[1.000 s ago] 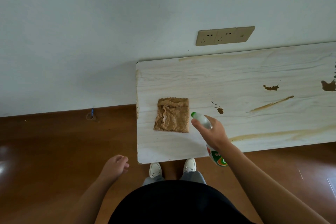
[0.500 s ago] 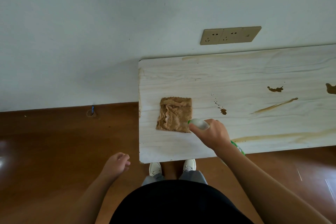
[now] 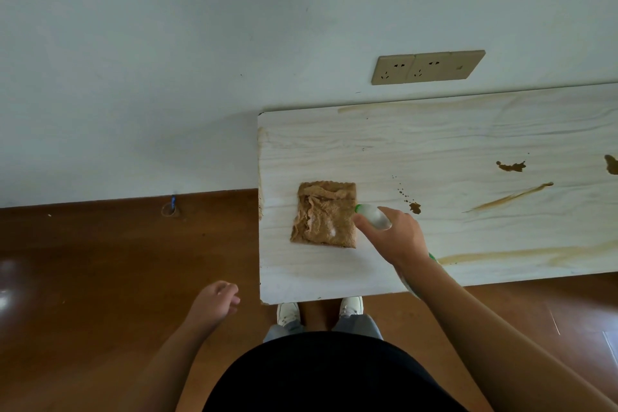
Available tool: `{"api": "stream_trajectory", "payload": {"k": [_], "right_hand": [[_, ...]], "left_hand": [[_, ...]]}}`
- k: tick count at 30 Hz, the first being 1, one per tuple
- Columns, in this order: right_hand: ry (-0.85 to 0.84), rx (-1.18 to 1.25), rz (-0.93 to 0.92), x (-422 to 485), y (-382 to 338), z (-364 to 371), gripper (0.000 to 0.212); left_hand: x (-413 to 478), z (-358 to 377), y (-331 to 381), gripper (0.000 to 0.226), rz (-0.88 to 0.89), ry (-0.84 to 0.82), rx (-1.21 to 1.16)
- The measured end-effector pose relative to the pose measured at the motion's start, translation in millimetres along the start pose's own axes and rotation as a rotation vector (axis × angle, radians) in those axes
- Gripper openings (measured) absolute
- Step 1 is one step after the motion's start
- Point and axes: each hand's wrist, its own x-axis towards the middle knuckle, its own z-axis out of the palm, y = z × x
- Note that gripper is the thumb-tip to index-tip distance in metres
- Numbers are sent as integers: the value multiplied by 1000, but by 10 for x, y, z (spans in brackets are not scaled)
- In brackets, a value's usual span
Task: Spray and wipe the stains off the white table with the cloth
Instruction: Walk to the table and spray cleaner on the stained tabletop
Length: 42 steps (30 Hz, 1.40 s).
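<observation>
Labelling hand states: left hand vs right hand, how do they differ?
The right hand grips a spray bottle; the left hand holds nothing. The right hand reaches over the white table, nozzle aimed at the brown cloth; the left hand hangs off the table's end, above the wooden floor. The right hand's fingers wrap tight; the left hand's curl loosely. Both are bare.

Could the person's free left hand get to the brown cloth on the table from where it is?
Probably yes. The left hand hangs empty off the table's near corner, and only bare tabletop lies between it and the cloth. The right hand with the spray bottle sits at the cloth's other side.
</observation>
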Motion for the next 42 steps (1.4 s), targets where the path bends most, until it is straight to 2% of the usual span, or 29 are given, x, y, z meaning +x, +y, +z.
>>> {"api": "stream_trajectory", "payload": {"k": [6, 15, 20, 28, 33, 39, 42], "right_hand": [[-54, 17, -130, 187, -58, -82, 59], [-72, -88, -87, 294, -269, -68, 66], [-74, -138, -38, 285, -199, -63, 81], [-74, -113, 65, 67, 115, -76, 64], [-110, -9, 64, -56, 159, -61, 52], [-160, 155, -50, 60, -38, -103, 41], [-227, 222, -119, 205, -224, -140, 47]], "left_hand": [[44, -60, 62, 22, 16, -13, -1], [44, -34, 123, 20, 6, 1, -46], [45, -20, 63, 20, 2, -3, -70], [35, 12, 30, 19, 6, 2, -49], [6, 34, 38, 19, 26, 7, -28], [-68, 23, 45, 19, 23, 28, -51], [-86, -29, 42, 19, 8, 53, -71]]}}
